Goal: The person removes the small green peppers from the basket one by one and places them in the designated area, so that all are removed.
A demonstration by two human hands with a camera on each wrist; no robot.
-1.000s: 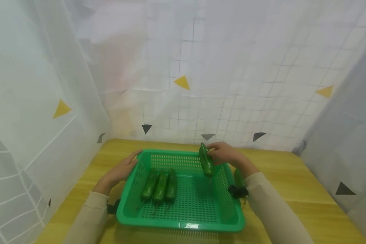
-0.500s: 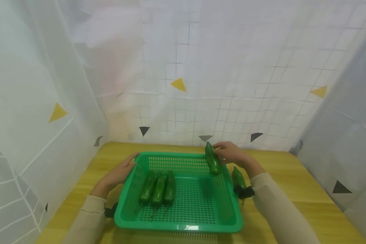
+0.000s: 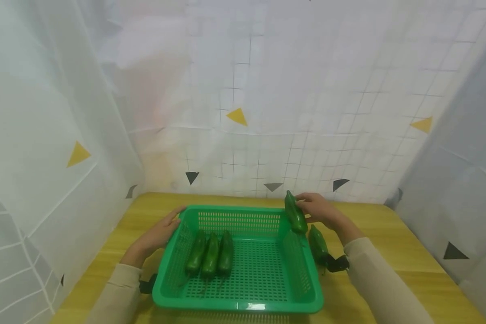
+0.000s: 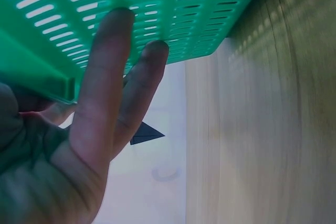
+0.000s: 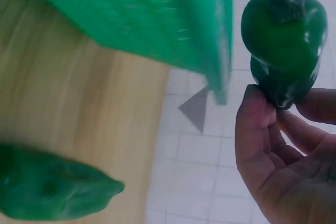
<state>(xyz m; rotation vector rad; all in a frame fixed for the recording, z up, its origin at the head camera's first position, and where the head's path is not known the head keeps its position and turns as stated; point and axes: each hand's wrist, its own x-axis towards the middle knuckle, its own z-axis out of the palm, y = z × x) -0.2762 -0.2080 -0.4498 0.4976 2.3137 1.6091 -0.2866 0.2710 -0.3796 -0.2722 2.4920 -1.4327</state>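
Observation:
My right hand (image 3: 321, 209) pinches a long green pepper (image 3: 295, 215) over the right rim of a green plastic basket (image 3: 227, 305). In the right wrist view its stem end points at the camera, with thumb and fingertips on its sides. My left hand (image 3: 159, 235) rests against the basket's left side. In the left wrist view two nearly straight fingers (image 4: 102, 93) touch the slotted outer wall. Three green peppers (image 3: 210, 257) lie side by side in the left half of the basket, stems toward me.
Another green pepper (image 3: 317, 243) lies on the wood-grain table (image 3: 372, 252) just right of the basket, partly behind a black wrist strap (image 3: 337, 263). A white sheeted wall (image 3: 308, 148) with yellow and black triangles stands behind the table, with side walls left and right.
My right hand has carried the pepper rightward, from over the basket's inside to its right rim. My left hand has stayed at the basket's left side. The view has shifted slightly.

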